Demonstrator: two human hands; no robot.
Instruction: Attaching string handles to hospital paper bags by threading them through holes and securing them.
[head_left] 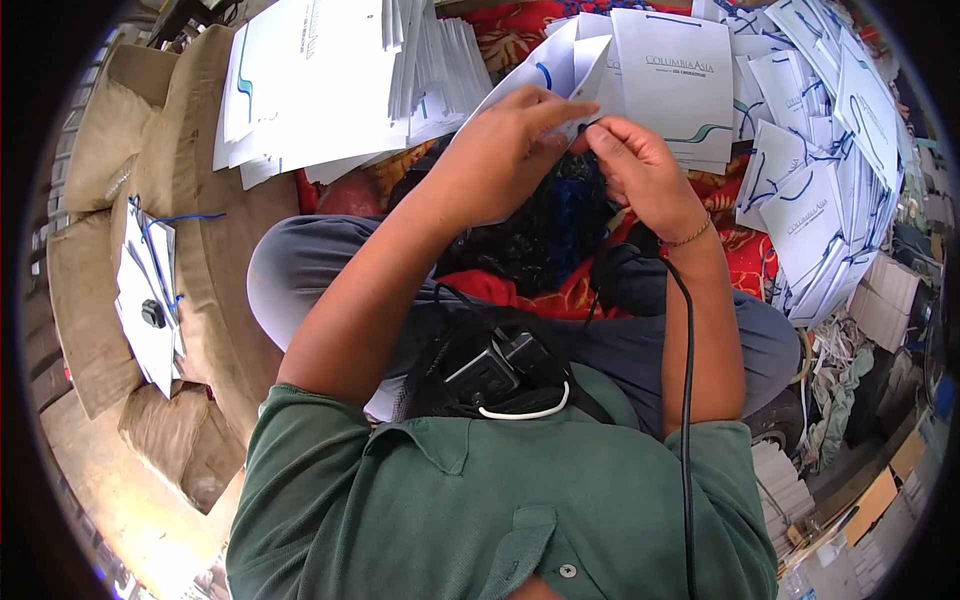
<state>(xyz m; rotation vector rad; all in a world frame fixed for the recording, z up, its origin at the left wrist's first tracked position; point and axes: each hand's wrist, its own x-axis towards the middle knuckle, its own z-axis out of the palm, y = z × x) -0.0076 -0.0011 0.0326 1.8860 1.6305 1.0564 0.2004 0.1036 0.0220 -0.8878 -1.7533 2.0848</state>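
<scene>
A white paper bag [557, 62] with a blue cord handle [545, 74] stands tilted in front of me, its top edge toward my hands. My left hand [512, 150] is closed at the bag's edge, thumb and fingers pinching there and partly hiding it. Close beside it, my right hand [640, 165] pinches a small dark end of cord between thumb and forefinger at the same edge. How the cord passes through the paper is hidden by my fingers. Below my hands, a black plastic bag [520, 235] lies between my legs with blue cords [575, 200] in it.
A tall stack of flat white bags [310, 85] lies at the far left. Another white bag [675, 85] lies beyond my right hand. Many corded bags [820, 190] are piled at the right. A brown sofa [200, 260] stands left. A black cable [688, 400] runs along my right arm.
</scene>
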